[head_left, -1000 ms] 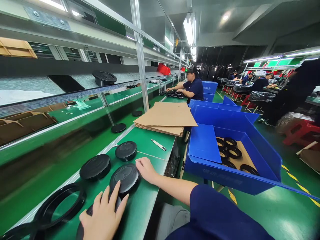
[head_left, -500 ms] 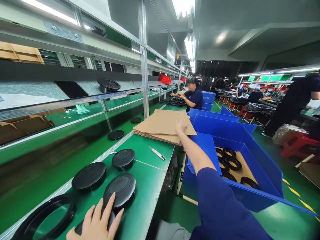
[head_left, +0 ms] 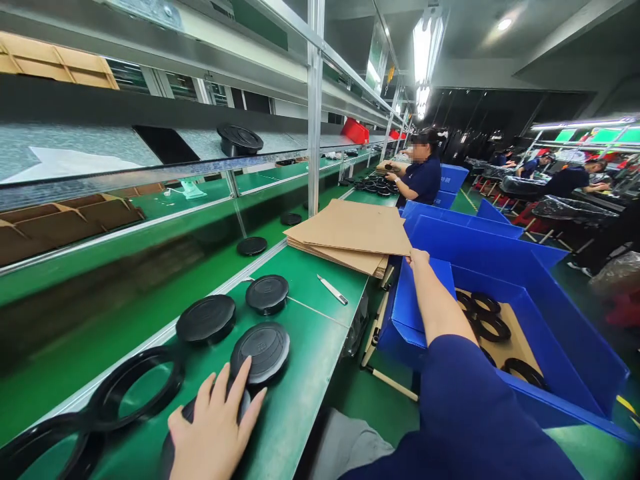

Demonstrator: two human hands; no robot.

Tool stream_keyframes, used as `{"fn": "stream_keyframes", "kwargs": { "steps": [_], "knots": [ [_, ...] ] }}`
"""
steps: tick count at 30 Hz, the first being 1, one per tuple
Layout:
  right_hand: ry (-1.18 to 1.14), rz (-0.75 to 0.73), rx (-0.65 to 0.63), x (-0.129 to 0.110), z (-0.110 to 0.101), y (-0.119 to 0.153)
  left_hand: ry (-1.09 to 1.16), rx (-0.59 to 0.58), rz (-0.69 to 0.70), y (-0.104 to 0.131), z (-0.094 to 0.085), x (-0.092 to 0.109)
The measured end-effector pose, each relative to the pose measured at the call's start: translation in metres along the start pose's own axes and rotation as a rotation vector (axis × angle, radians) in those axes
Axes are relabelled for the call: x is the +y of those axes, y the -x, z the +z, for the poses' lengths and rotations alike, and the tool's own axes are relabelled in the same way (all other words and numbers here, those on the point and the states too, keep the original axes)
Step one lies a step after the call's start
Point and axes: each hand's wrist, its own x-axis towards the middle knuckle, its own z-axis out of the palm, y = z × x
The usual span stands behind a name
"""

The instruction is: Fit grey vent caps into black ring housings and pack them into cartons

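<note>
while strip lights (head_left: 425, 50) glow along the green bench (head_left: 320, 347), right fingers (head_left: 413, 255) pinch cardboard (head_left: 350, 227) (left fingers (head_left: 239, 385) spread over a disc (head_left: 245, 403)).

The green tabletop (head_left: 313, 347) carries three round black lids (head_left: 260, 353), two black rings (head_left: 173, 373) toward the near end, a slim white utility knife (head_left: 331, 289) and a stack of flat cardboard sheets (head_left: 350, 227); one mostly covered disc (head_left: 244, 403) seems another lid.
</note>
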Motion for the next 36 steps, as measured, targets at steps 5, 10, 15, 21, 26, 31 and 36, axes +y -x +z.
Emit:
{"fn": "stream_keyframes", "kwargs": {
  "steps": [5, 10, 15, 21, 26, 31, 36],
  "knots": [
    [-0.082, 0.074, -0.118, -0.017, 0.016, 0.009, -0.103, -0.034, 0.012, 0.003, -0.006, 0.003],
    [-0.042, 0.014, -0.216, -0.014, 0.041, 0.040, 0.002, -0.007, -0.024, -0.005, 0.012, -0.007],
    [0.227, -0.089, -0.176, 0.005, 0.045, 0.066, 0.215, 0.095, 0.069, -0.016, 0.024, -0.014],
    [0.684, -0.447, -0.098, -0.003, 0.032, 0.084, 0.104, 0.072, -0.017, -0.006, 0.010, -0.002],
    [0.952, -0.818, -0.395, -0.003, 0.082, 0.107, -0.081, -0.023, -0.009, 0.000, 0.000, 0.004],
    [1.156, -0.899, -0.550, 0.015, 0.105, 0.105, -0.097, -0.028, -0.003, 0.000, -0.003, 0.004],
    [1.270, -0.903, -0.585, 0.019, 0.079, 0.075, -0.096, -0.051, -0.001, -0.001, -0.006, 0.005]
  ]
}}
